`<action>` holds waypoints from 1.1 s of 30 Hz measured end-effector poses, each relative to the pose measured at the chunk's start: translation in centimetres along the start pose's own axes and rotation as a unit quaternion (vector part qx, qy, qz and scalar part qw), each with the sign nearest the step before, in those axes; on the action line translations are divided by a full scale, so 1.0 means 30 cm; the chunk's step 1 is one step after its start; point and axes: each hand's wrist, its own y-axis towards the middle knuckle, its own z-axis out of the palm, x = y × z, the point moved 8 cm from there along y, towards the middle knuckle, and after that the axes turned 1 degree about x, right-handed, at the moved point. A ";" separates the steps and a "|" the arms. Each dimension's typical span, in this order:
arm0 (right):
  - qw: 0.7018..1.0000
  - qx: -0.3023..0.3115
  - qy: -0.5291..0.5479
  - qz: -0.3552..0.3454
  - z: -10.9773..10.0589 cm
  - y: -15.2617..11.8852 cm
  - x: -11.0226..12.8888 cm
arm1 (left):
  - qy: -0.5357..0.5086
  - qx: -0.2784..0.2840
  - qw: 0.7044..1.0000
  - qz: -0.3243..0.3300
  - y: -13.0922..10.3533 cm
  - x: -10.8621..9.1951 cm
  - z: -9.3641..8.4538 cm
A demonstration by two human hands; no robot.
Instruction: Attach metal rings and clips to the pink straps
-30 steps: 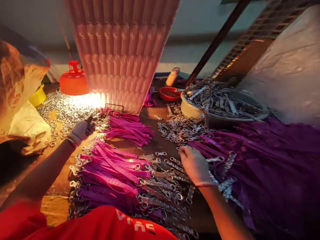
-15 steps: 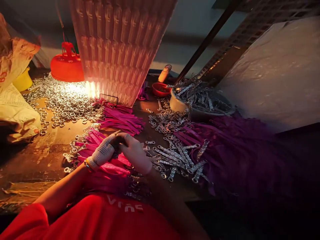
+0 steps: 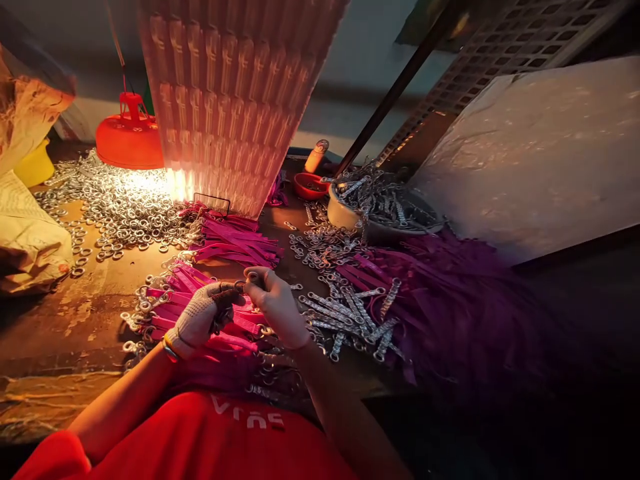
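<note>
My left hand (image 3: 203, 312), in a dotted knit glove, is closed around small dark pieces that I cannot make out clearly. My right hand (image 3: 277, 303), in a pale glove, pinches a small ring (image 3: 254, 277) close to the left fingertips. Both hands hover over a pile of pink straps (image 3: 175, 303) with metal rings at their ends. Just right of my right hand lie silvery ridged links (image 3: 333, 313) with a ring at each end. The palms and most of what lies in them are hidden.
A red lamp (image 3: 131, 140) hangs over heaped metal rings (image 3: 127, 217) at the left. Clear ribbed plastic (image 3: 235, 113) stands behind more straps. A full basin (image 3: 345, 210) and red bowl (image 3: 311, 187) sit at the back, purple straps (image 3: 450, 307) at right.
My hands have drawn slightly apart, and a ring now shows in the right fingers. Dark pieces have come into sight in my left hand. The whole view has shifted slightly.
</note>
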 end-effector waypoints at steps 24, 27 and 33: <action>0.856 0.139 -0.491 -0.081 0.085 -0.075 -0.002 | 0.016 0.002 0.998 -0.062 0.012 0.069 0.009; 0.868 0.138 -0.473 -0.070 0.076 -0.074 -0.012 | -0.033 -0.004 0.996 -0.078 0.035 0.078 0.010; 0.906 0.019 -0.421 -0.046 -0.052 -0.064 -0.049 | 0.174 0.076 0.980 -0.061 0.188 -0.005 0.050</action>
